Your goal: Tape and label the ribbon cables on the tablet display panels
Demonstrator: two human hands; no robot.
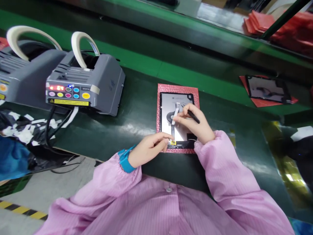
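Note:
A flat tablet screen panel (182,133), with its silver back facing up and a black border, lies on a red bubble-wrap sheet (178,87). My right hand (195,122) pinches a white strip of tape (175,117) over the panel's middle. A slim black pen-like tool (193,116) is tucked between the same hand's fingers. Under the strip shows a dark flex cable (169,116) running down the panel. My left hand (153,147) reaches in from the left with its index finger stretched to the yellow-framed piece (173,142) at the lower edge; its thumb is apart.
Two grey tape dispensers (107,85) with white tape rolls stand at left. Below them are cables and a heap of white tape scraps (24,129). Another panel (266,88) lies on red wrap at right. Red bags (290,31) sit on the shelf behind.

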